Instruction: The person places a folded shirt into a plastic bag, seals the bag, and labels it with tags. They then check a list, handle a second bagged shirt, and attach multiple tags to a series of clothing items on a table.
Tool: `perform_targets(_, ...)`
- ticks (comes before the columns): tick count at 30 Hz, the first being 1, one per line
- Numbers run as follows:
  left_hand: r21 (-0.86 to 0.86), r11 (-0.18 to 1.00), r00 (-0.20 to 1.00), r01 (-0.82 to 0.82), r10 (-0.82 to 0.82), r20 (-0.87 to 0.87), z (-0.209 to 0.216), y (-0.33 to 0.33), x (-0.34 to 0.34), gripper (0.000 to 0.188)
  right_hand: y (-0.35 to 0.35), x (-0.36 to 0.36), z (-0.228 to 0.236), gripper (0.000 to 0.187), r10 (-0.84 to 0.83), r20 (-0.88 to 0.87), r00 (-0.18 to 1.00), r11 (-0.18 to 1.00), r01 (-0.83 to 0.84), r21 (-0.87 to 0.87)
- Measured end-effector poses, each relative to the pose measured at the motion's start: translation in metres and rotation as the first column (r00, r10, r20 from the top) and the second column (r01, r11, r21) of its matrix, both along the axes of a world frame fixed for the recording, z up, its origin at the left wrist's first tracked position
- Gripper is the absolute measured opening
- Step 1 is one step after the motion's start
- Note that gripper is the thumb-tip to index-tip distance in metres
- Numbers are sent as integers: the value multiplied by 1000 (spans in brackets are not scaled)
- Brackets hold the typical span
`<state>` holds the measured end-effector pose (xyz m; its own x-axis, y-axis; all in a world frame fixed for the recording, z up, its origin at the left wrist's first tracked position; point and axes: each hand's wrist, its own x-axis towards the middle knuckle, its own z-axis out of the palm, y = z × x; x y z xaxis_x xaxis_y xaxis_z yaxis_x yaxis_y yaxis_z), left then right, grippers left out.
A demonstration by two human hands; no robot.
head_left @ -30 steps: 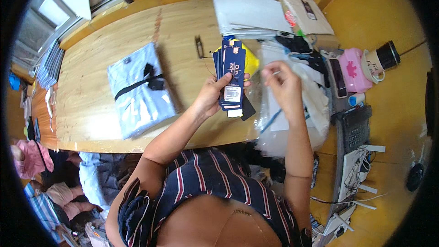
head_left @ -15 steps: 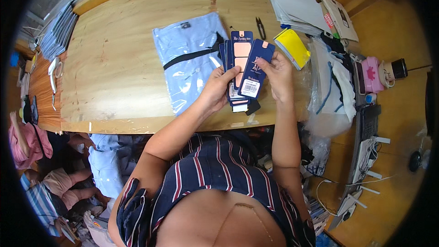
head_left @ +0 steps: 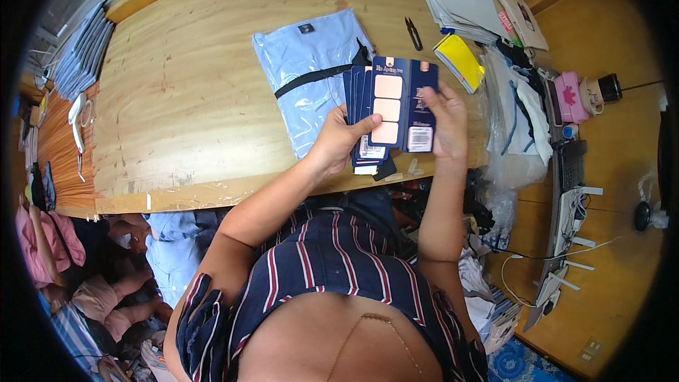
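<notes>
Head view: stiff navy card tags (head_left: 387, 110) in both hands' (head_left: 339, 143) grip.

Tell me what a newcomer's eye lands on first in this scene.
First, the fan of dark blue hang tags held up at the near table edge, gripped by the left hand from below and the right hand at the side. Just behind them lies a folded light blue shirt in a clear bag on the wooden table. To the right, a yellow pad stands out beside small black snips.
</notes>
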<state>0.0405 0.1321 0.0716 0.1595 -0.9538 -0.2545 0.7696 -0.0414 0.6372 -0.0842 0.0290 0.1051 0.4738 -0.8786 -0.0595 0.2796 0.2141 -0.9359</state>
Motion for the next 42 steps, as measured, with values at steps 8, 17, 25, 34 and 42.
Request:
perform_targets(8,-38,999,999,-27,28,15,2,-2,0,18,-5,11,-11,14,61,-8,998,998,-61,29)
perform_targets(17,-43,998,998,-50,48,-43,9,-16,1,18,-35,-11,-12,18,127,101,987,979,-141,147)
perform_targets(25,25,994,982,-104,98,158,9,-40,-15,18,-43,-19,-14,18,95,59,994,990,-101,99)
perform_targets(34,46,998,997,-46,43,71,12,-55,-25,17,-50,-27,-18,16,-53,70,996,998,51,39)
perform_targets(42,26,999,999,-38,37,40,15,-62,-22,15,-64,-43,-16,17,-7,137,990,967,-28,254)
